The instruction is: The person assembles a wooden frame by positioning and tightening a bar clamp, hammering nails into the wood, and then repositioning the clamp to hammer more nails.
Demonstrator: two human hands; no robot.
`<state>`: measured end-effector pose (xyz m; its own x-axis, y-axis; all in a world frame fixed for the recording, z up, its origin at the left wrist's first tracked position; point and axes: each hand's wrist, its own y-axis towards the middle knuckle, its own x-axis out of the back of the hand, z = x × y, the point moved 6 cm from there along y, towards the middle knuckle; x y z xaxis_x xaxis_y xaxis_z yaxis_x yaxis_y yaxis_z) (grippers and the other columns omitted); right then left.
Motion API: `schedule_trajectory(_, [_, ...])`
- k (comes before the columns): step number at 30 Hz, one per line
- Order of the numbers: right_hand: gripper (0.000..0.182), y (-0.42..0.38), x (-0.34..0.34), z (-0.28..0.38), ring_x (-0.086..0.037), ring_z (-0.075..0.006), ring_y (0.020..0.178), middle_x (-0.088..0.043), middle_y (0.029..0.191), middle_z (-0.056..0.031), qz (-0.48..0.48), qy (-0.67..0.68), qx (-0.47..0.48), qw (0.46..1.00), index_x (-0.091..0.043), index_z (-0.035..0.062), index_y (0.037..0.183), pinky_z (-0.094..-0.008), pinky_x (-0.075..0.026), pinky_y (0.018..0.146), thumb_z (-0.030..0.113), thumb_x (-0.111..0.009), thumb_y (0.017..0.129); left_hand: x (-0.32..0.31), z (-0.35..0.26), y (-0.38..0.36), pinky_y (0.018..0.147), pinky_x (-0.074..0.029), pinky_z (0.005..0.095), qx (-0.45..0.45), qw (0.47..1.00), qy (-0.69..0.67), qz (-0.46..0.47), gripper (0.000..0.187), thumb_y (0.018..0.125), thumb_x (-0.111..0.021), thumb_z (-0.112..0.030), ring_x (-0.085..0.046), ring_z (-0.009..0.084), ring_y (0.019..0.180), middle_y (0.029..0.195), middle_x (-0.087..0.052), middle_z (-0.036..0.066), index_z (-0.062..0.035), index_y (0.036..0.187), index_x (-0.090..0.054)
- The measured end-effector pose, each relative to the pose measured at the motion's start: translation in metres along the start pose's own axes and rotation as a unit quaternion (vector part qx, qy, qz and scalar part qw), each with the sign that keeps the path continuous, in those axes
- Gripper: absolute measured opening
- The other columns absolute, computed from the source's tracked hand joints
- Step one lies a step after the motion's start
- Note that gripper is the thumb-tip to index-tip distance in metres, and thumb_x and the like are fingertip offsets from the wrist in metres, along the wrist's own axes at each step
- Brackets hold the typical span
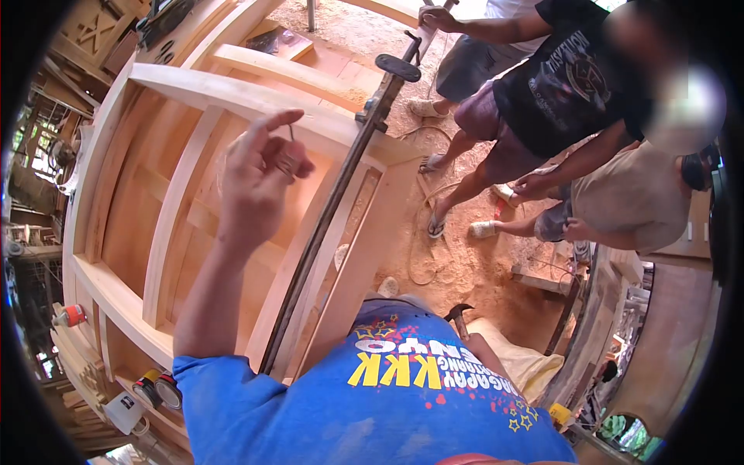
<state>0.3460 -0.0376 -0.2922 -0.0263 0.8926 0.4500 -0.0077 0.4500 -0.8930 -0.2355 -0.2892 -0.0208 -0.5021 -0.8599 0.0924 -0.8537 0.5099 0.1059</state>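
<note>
My left hand (263,174) is raised above a pale wooden frame (178,209), its fingers closed in a pinch. A thin dark nail (292,132) sticks up from between them. Down by my right side, my right hand (474,342) grips a claw hammer (459,312); the hand is small in view and partly hidden by my blue shirt. A long metal bar clamp (329,209) lies across the frame, just right of my left hand.
A person in a black T-shirt (573,77) stands across the frame, one hand at its far end, with other people close by. Sawdust (465,271) covers the floor. Cans (147,387) sit at lower left. Pale cloth (515,360) lies near the hammer.
</note>
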Motion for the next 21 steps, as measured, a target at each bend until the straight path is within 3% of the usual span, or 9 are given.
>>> schedule_trajectory(2, [0.025,0.015,-0.002,-0.006,-0.064,-0.0199,0.052,-0.067,0.068,-0.0101,0.012,0.051,0.004,0.999,-0.066,-0.0008,0.088,-0.0376,-0.051,0.047,0.021,-0.075,0.096,-0.023,-0.007,-0.007,0.076,-0.052,0.0248,0.004,0.999,0.044,0.012,0.031,0.108,-0.06,-0.012,-0.067,0.0094,0.081,0.085,-0.069,0.003,-0.0042,0.137,-0.059])
schedule_trajectory(4, [0.025,0.045,-0.003,-0.012,-0.063,-0.0185,0.051,-0.065,0.065,-0.0077,0.022,0.094,0.039,0.995,-0.064,0.0009,0.087,-0.0362,-0.05,0.046,0.021,-0.075,0.096,-0.04,-0.007,-0.015,0.078,-0.054,0.0257,0.004,1.0,0.029,-0.011,0.024,0.106,-0.061,-0.008,-0.067,0.0098,0.081,0.086,-0.07,0.005,-0.0029,0.129,-0.066])
schedule_trajectory(7, [0.025,0.012,0.026,0.059,-0.059,-0.0151,0.05,-0.062,0.065,-0.0044,0.022,0.245,0.127,0.961,-0.058,0.0042,0.089,-0.0324,-0.049,0.045,0.021,-0.075,0.096,-0.062,0.007,-0.025,0.078,-0.055,0.0276,-0.024,0.997,0.072,0.006,0.014,0.103,-0.063,-0.005,-0.07,0.0127,0.083,0.087,-0.072,0.006,-0.0009,0.112,-0.073])
schedule_trajectory(10, [0.027,-0.038,0.06,0.131,-0.058,-0.0123,0.051,-0.061,0.068,-0.002,-0.001,0.345,0.251,0.904,-0.057,0.0056,0.092,-0.03,-0.049,0.048,0.022,-0.079,0.093,-0.064,-0.002,-0.026,0.078,-0.055,0.0292,-0.079,0.982,0.171,0.013,0.015,0.103,-0.063,-0.004,-0.071,0.0161,0.086,0.088,-0.072,0.007,-0.0008,0.113,-0.073])
schedule_trajectory(16, [0.03,-0.065,0.115,0.209,-0.056,-0.0105,0.053,-0.057,0.067,-0.0001,-0.083,0.258,0.342,0.9,-0.059,0.0046,0.091,-0.0278,-0.046,0.049,0.024,-0.082,0.088,-0.069,-0.013,-0.028,0.076,-0.054,0.0313,-0.122,0.965,0.23,0.03,0.014,0.102,-0.062,-0.005,-0.07,0.0198,0.084,0.093,-0.074,0.01,-0.0006,0.11,-0.073])
schedule_trajectory(21, [0.028,-0.066,0.136,0.278,-0.053,-0.0084,0.052,-0.056,0.064,0.0015,-0.056,0.249,0.39,0.885,-0.057,0.0063,0.085,-0.0277,-0.044,0.048,0.022,-0.08,0.09,-0.067,-0.017,-0.026,0.077,-0.054,0.033,-0.119,0.952,0.281,-0.019,0.022,0.096,-0.069,-0.007,-0.067,0.0214,0.09,0.101,-0.07,0.011,-0.0008,0.118,-0.07])
